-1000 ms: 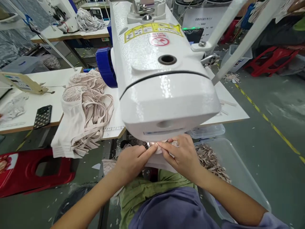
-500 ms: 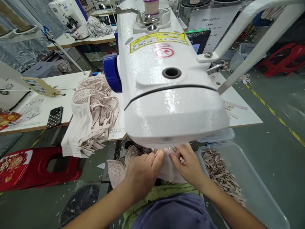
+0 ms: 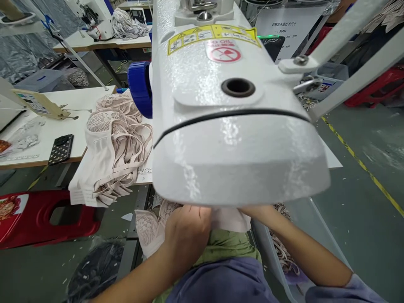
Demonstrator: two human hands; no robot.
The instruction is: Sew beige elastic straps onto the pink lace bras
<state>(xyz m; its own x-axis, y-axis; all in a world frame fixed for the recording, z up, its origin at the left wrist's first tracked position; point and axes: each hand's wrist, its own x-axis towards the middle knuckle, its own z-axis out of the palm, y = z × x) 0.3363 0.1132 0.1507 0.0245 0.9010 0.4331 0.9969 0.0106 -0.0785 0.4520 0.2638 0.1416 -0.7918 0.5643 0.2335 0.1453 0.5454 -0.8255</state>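
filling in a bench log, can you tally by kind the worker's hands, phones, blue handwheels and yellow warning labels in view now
Hands: 2, left hand and mostly hidden right hand
Phone: 1
Blue handwheel: 1
Yellow warning label: 1
Total: 5

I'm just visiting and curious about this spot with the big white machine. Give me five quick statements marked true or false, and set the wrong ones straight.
1. The left hand is at the pale fabric. True.
2. The right hand's fingers are in plain view. False: the white machine head hides the fingers of the right hand.
3. The machine's handwheel is red. False: the handwheel is blue.
4. A patterned phone lies left of the garment pile. True.
5. The clear bin is on the person's left. False: the clear bin is on the right.
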